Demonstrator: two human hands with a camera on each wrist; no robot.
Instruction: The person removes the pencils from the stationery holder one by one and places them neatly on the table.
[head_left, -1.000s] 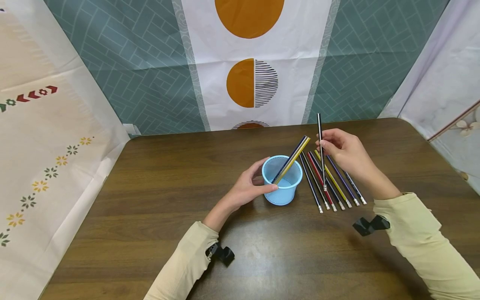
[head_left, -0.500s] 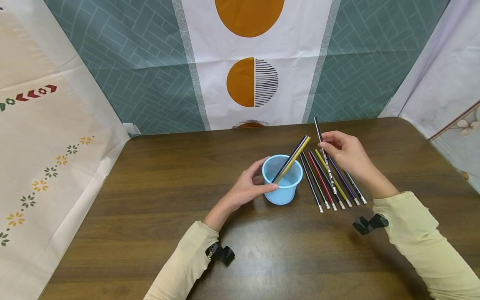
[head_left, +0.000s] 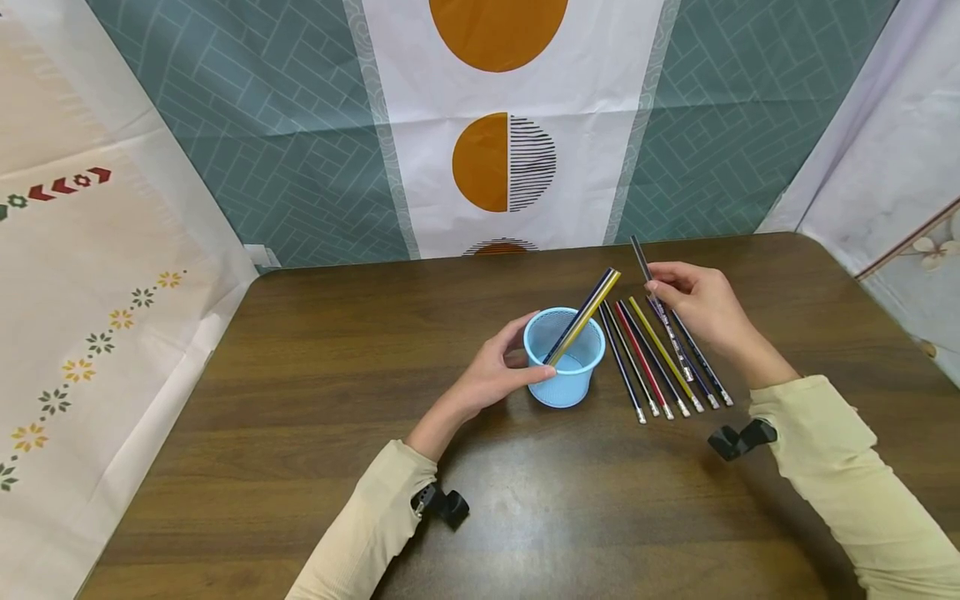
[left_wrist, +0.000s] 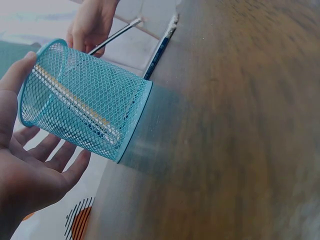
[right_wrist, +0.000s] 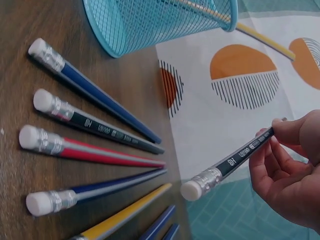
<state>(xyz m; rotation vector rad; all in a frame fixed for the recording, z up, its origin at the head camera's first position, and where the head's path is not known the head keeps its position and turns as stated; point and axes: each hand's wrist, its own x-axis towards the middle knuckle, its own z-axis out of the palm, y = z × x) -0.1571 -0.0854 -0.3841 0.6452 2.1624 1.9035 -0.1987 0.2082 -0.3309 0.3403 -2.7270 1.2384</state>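
Observation:
My left hand grips a light blue mesh pencil cup, thumb over the near rim and fingers around its far side. A yellow pencil and a dark blue one lean together in the cup. My right hand pinches a black-and-silver pencil between thumb and fingers, its white eraser pointing down. That pencil slants above the right part of a row of pencils on the table. In the row are a blue pencil, a red pencil and a yellow pencil, among others.
The brown wooden table carries everything. At its back edge hangs a patterned cloth, with a pale flowered cloth on the left and a white one on the right. Black camera mounts sit on both wrists.
My right hand has shifted slightly right and down. The held pencil has gone from nearly upright to slanted, its eraser end swinging right across the row. The left hand and cup stay put.

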